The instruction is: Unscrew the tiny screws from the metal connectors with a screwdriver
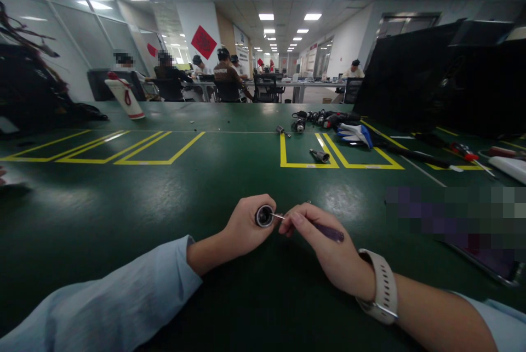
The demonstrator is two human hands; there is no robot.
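Observation:
My left hand [249, 223] is closed around a dark cylindrical part with a metal rim [263, 216], its round opening turned toward me and to the right. In my right hand [324, 239] is a screwdriver [331, 233] with a dark purple handle, gripped between thumb and fingers. Its thin metal shaft points left and reaches the opening of the cylinder; how deep the tip goes I cannot tell. Both hands are just above the green table [164, 198]. A small metal connector piece [319, 155] lies beyond them, inside a yellow-taped box.
Cables and metal parts [316, 118] lie at the back right beside a blue and white glove [355, 135]. A red-handled screwdriver [464, 151] rests farther right, near large black monitors [419, 72]. A white cup-shaped container [125, 98] stands back left. Several people sit at desks beyond.

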